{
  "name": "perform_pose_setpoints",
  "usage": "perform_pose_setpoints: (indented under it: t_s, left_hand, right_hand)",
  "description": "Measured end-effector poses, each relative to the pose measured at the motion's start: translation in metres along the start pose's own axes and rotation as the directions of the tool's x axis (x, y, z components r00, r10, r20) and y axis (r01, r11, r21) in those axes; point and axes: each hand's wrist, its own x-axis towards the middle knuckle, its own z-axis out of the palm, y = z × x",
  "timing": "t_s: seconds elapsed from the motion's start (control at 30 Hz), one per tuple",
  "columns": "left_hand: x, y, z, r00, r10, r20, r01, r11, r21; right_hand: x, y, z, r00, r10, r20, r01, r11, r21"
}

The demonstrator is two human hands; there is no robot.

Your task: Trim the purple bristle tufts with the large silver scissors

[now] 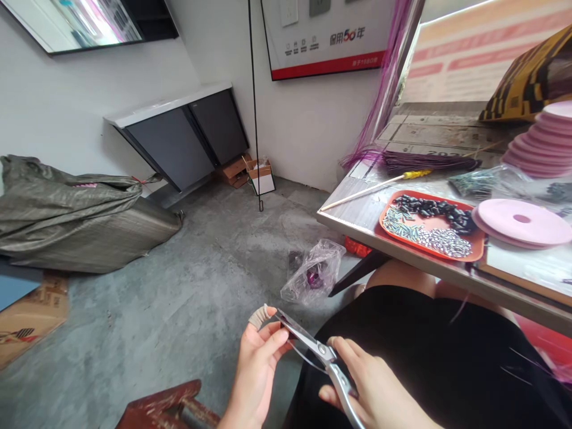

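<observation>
My right hand [373, 387] grips the handles of a pair of metal scissors [315, 348], blades pointing up-left. My left hand [257, 363] is pinched at the blade tips, its forefinger wrapped in tan tape, fingers closed on a thin strand I can barely make out. Both hands are low in the view, over my lap in black cloth [424, 357]. On the table [357, 214] to the right stands an orange tray [473, 250] with black and silver beads.
Pink discs [521, 220] lie on the table, with a stack [543, 146] further back, a purple thread bundle [424, 161] and a stick [370, 187]. A clear plastic bag [313, 271] lies on the concrete floor. Grey sack [75, 208] left, red stool [165, 408] below.
</observation>
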Motion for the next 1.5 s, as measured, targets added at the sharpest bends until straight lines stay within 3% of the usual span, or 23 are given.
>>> perform_pose_setpoints:
  t_s: [0.33, 0.77, 1.03, 1.2, 1.5]
  left_hand:
    - [-0.0039, 0.0051, -0.0029, 0.997, -0.002, -0.076, 0.005, 0.999, 0.041]
    - [-0.0092, 0.0069, 0.0002, 1.000, -0.011, -0.009, 0.012, 0.999, 0.051]
    - [-0.0084, 0.0078, -0.0040, 1.000, -0.013, -0.024, 0.015, 0.996, 0.082]
    - [-0.0063, 0.0082, -0.0027, 0.998, -0.025, -0.059, 0.030, 0.997, 0.075]
    - [-0.0073, 0.0079, -0.0031, 0.997, -0.079, -0.022, 0.079, 0.997, -0.003]
  right_hand:
    - [0.0032, 0.0011, 0.0019, 1.000, 0.026, -0.002, -0.026, 1.000, -0.007]
    - [0.0042, -0.0044, 0.0040, 0.992, -0.120, -0.029, 0.118, 0.992, -0.050]
    - [0.0047, 0.0013, 0.0052, 0.998, -0.062, -0.025, 0.059, 0.992, -0.110]
    - [0.0045, 0.0010, 0.0048, 1.000, -0.017, 0.004, 0.018, 0.998, -0.059]
    - [0.0038, 0.0026, 0.0035, 0.997, -0.079, 0.021, 0.079, 0.997, -0.020]
